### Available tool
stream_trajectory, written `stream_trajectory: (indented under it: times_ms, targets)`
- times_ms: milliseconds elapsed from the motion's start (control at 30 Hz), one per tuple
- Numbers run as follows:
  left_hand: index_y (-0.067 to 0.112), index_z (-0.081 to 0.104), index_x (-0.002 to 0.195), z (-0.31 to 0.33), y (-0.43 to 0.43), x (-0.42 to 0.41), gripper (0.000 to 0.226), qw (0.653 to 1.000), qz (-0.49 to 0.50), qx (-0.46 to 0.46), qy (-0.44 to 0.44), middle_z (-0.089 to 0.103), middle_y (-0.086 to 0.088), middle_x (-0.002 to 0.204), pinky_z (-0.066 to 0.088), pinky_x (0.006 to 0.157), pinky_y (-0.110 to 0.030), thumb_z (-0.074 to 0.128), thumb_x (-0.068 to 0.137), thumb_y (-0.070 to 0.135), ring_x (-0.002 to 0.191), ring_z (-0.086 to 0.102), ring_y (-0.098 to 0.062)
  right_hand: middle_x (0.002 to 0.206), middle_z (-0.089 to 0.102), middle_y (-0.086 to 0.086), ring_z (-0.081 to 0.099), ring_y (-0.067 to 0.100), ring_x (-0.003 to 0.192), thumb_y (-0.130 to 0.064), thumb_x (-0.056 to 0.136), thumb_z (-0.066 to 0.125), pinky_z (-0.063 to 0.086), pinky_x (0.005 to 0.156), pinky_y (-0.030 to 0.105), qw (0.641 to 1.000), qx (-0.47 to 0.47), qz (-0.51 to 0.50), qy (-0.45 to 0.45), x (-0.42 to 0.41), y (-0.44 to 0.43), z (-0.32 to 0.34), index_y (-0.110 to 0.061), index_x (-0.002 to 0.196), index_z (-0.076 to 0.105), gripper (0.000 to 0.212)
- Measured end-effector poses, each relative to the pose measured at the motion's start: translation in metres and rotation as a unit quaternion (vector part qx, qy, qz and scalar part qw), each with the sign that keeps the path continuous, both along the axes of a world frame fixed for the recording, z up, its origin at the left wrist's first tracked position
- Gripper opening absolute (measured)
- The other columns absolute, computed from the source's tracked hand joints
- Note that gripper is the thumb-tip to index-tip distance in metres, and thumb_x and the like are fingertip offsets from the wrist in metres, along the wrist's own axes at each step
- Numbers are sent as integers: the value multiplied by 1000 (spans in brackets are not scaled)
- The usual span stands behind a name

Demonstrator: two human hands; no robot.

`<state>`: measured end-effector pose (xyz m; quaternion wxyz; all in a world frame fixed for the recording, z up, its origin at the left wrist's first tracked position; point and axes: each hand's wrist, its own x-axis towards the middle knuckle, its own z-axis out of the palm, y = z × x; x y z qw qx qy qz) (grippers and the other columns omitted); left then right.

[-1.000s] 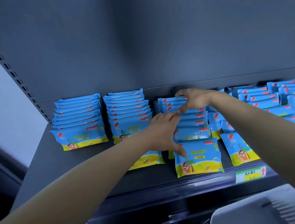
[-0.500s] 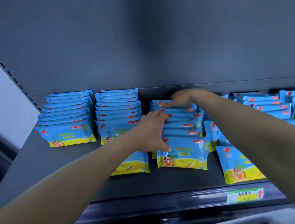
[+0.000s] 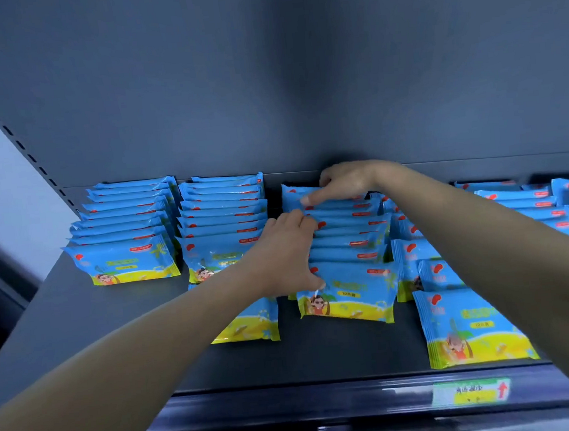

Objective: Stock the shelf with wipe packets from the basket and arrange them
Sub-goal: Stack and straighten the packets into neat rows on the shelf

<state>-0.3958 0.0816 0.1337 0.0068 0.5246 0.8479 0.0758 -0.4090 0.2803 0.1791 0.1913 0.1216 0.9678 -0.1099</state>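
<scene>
Blue-and-yellow wipe packets stood in rows on the grey shelf (image 3: 79,319). Both hands worked the middle row (image 3: 350,240): the left hand (image 3: 286,253) clasped its left side, thumb on the front packet (image 3: 352,298) and fingers (image 3: 297,217) curled further back, while the right hand (image 3: 345,180) pinched the rearmost packets near the back wall. Two tidy rows (image 3: 122,226) stood to the left (upright, faces forward); one loose packet (image 3: 471,326) lay flat near the front edge, just behind a price label (image 3: 470,391).
</scene>
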Motion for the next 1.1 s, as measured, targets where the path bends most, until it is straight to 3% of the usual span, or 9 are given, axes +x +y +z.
stream_trajectory:
  times_ms: [133,233,333,433,533,600,700,867,1100]
  targets:
    - [13,42,121,-1,7,-6,69,994,54,49,82,39,-2,110,30,92,-34,65,67,49,102,38,-21,119,62,-2,55,15,106,-42,88,57,42,93,28,994,-56,-7,93,1,3,15,-17,116,62,38]
    - [14,43,120,-2,10,-9,64,984,90,49,147,40,-3,110,30,91,-35,61,69,49,102,38,-22,118,63,2,55,17,107,-21,91,54,41,91,26,983,-68,-50,162,6,3,18,-13,114,64,26]
    - [14,40,126,-4,11,-12,74,982,101,22,160,35,-7,122,28,97,-38,59,68,56,110,36,-26,113,64,16,57,31,108,-4,88,43,49,86,33,964,-51,-135,223,12,5,16,1,109,61,28]
    - [11,30,136,-5,11,-13,89,984,88,-1,154,22,-11,144,17,111,-42,59,69,63,129,26,-29,97,56,10,55,28,91,-10,92,40,41,68,28,953,-61,-198,220,16,8,10,-2,96,56,18]
    - [9,8,145,-6,12,-13,102,989,92,-5,112,8,-17,153,0,117,-42,60,74,60,141,11,-31,77,49,5,44,18,67,-20,97,39,33,54,27,941,-144,-239,191,19,7,-3,-8,78,50,25]
    - [7,-2,147,-4,14,-15,107,991,89,-31,91,3,-18,154,-6,116,-42,58,77,60,144,3,-32,79,50,6,44,17,68,-23,98,39,34,56,27,929,-177,-263,194,18,5,-12,-9,81,51,25]
    - [7,4,147,4,19,-20,109,991,78,-67,88,8,-18,153,-7,116,-44,56,73,67,143,3,-34,94,57,13,55,23,78,-25,98,40,41,61,28,925,-165,-277,200,15,4,-18,-7,96,57,24]
    - [18,-6,148,8,17,-30,117,995,35,-73,64,-11,-7,157,-15,113,-43,59,67,72,144,-15,-25,119,60,17,58,30,106,-59,91,39,39,76,28,908,-145,-317,232,4,2,-14,-2,116,57,65]
    - [15,-5,149,9,18,-40,115,992,30,-108,54,-9,-7,157,-17,113,-41,54,69,74,144,-14,-21,110,59,12,54,26,97,-33,96,37,41,79,30,897,-207,-341,192,1,0,-19,-2,114,58,42]
